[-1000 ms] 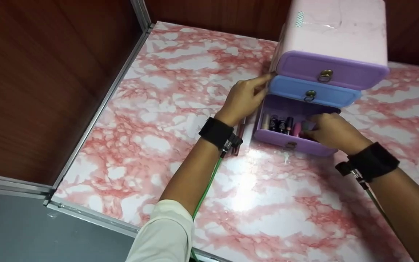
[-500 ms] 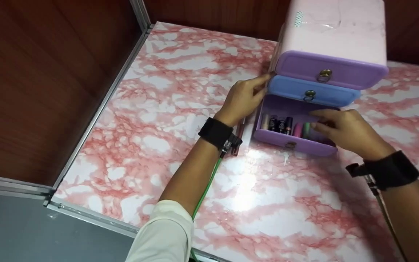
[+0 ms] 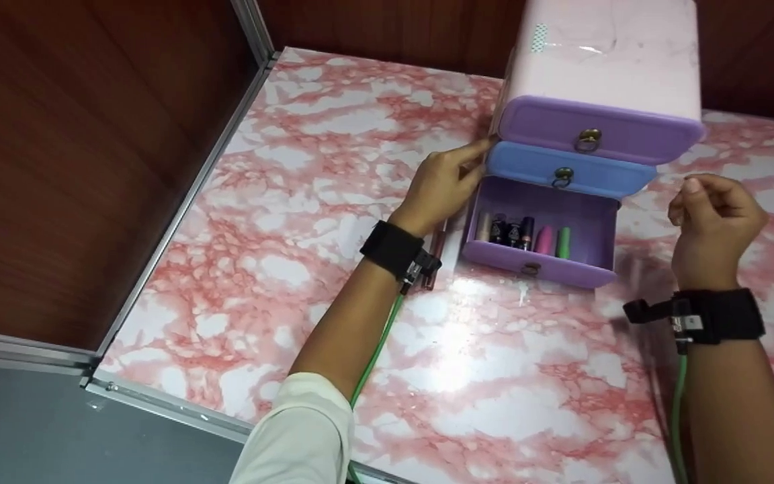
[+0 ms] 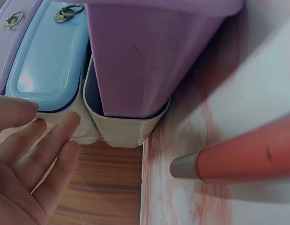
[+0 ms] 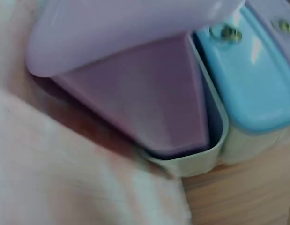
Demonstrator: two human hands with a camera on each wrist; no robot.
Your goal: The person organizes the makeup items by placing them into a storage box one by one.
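A small chest of drawers stands at the back right. Its bottom purple drawer is pulled out; the blue drawer above is closed. A row of small cosmetic tubes stands inside: a beige one, several dark ones, a pink one and a green one. My left hand rests its extended fingers on the chest's left side; those fingers are spread in the left wrist view. My right hand is raised right of the drawer, fingers loosely bent, holding nothing visible.
A slim reddish tube lies on the marbled table left of the drawer, partly behind my left wrist. It looms close in the left wrist view. Brown panels bound the table at left and back.
My right hand has come out of the bottom drawer and moved right, beside the chest. The green tube, earlier at its fingertips, stands in the drawer. The left hand stays at the chest's side.
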